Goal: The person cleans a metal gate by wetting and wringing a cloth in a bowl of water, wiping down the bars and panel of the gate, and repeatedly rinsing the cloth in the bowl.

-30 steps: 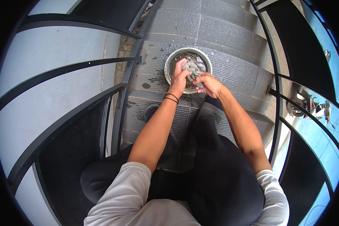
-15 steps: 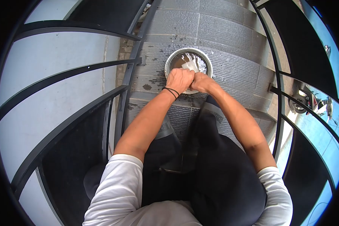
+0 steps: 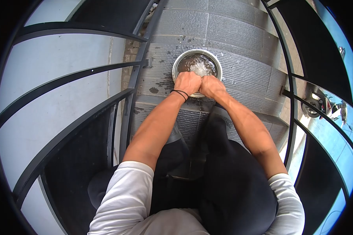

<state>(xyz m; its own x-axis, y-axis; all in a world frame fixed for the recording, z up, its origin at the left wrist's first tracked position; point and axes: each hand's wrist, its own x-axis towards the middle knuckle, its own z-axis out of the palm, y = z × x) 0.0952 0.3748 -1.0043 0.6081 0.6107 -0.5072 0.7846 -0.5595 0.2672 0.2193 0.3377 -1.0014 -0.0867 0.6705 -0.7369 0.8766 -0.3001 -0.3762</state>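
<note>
A round metal bowl (image 3: pixel 175 64) of brownish water (image 3: pixel 187 67) stands on the grey tiled step in front of me. Over its near rim, my left hand (image 3: pixel 187 82) and my right hand (image 3: pixel 212 86) are closed in fists, knuckles touching. Both grip a white cloth (image 3: pixel 200 70), mostly hidden by the fists and lost in the churned, frothy water beyond them. A dark band circles my left wrist.
Black metal railings (image 3: pixel 134 84) run along both sides of the ribbed steps (image 3: pixel 235 27). My knees (image 3: pixel 239 176) flank the space below my arms. Wet spots mark the tiles by the bowl. A motorcycle (image 3: pixel 317 103) stands beyond the right railing.
The white cloth showed as a flat pale piece past my fists; now splashing froth is there instead. My left forearm has shifted slightly right, and both fists remain together.
</note>
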